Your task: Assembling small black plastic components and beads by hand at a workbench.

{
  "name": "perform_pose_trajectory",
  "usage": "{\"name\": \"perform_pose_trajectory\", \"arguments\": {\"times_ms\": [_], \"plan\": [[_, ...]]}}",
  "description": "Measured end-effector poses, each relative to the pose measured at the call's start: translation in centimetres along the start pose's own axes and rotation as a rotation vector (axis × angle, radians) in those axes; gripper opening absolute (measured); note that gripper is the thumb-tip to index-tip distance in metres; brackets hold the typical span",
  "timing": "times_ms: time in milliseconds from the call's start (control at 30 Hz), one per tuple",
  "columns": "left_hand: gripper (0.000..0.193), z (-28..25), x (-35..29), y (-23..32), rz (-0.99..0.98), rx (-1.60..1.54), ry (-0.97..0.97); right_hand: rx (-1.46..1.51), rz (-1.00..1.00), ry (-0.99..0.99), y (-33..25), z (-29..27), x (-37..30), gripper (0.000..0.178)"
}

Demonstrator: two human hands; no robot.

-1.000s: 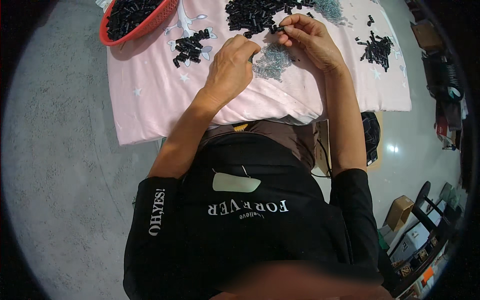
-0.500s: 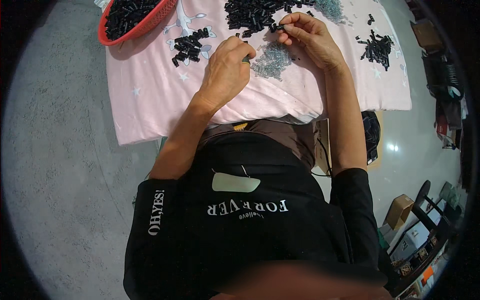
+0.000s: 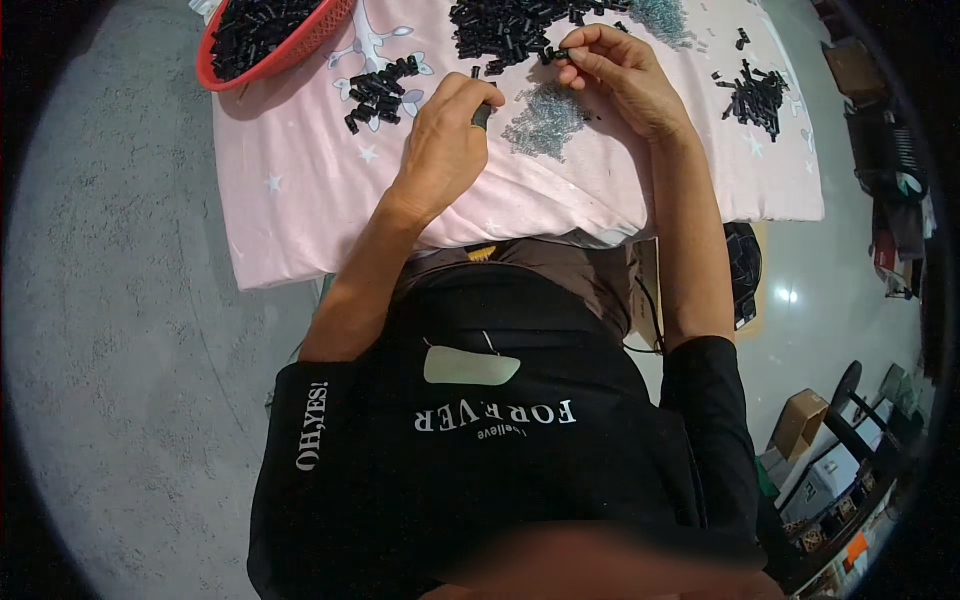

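My left hand (image 3: 445,145) is closed around a short dark object with a yellowish edge (image 3: 481,116); its kind is mostly hidden by the fingers. Between thumb and fingertips, my right hand (image 3: 632,85) pinches a small black plastic piece (image 3: 561,54). Below and between the hands lies a heap of tiny silvery pieces that look like springs (image 3: 545,122). Just beyond them spreads a large heap of black plastic pieces (image 3: 500,35). A smaller group of black tubular pieces (image 3: 378,95) rests left of my left hand.
A red plastic basket (image 3: 335,22) full of black pieces stands at the far left of the pink patterned cloth (image 3: 300,200). Thin black parts (image 3: 755,100) lie to the right. More silvery pieces (image 3: 662,20) sit at the back. Boxes (image 3: 798,424) stand on the floor at right.
My left hand has shifted slightly left, away from the silvery heap, with the dark object still in it. My right hand stays nearly in place with the black piece.
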State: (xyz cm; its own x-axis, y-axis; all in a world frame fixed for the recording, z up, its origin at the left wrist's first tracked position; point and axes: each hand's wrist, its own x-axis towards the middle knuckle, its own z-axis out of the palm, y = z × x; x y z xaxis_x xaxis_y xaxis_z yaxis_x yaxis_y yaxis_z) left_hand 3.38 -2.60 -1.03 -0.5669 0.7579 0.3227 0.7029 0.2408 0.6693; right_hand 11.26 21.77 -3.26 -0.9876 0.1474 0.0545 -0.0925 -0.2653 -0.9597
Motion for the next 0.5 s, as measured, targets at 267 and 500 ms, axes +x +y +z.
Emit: {"name": "perform_pose_trajectory", "arguments": {"times_ms": [267,500], "plan": [[0.031,-0.31,0.11,0.57,-0.005,-0.029,0.001,-0.003,-0.003,0.006,0.05,-0.04,-0.02,0.016],[0.026,-0.19,0.06,0.53,-0.012,-0.013,0.02,0.02,-0.01,-0.007,0.05,0.07,-0.01,0.016]]}}
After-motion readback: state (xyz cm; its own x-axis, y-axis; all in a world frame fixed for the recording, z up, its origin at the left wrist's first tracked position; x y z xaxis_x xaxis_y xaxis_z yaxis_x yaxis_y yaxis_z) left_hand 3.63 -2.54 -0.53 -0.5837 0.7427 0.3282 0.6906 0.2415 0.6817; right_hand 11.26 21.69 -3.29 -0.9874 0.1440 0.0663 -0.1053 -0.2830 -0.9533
